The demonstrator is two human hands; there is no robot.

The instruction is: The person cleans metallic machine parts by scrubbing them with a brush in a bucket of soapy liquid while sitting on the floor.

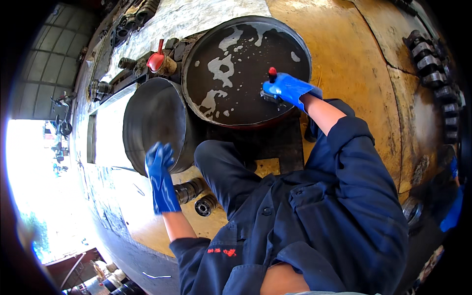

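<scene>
My right hand (287, 89), in a blue rubber glove, is closed round a dark tool with a red-tipped handle (272, 73). The glove hides most of it, so its kind does not show. It is over the right side of a wide round tub (187, 93) of dark liquid, with pale foam patches on the surface. My left hand (160, 164), gloved in blue too, holds nothing; its fingers are apart and a little bent. It is in front of the near edge of a grey metal drum (152, 115), which stands left of the tub.
Ringed metal parts (189, 191) and a round bearing-like part (205, 205) lie by my left knee. Beyond the drum, a red scoop (156, 61) rests on a small can. A row of metal parts (428, 64) lies far right on the yellowish floor (354, 64).
</scene>
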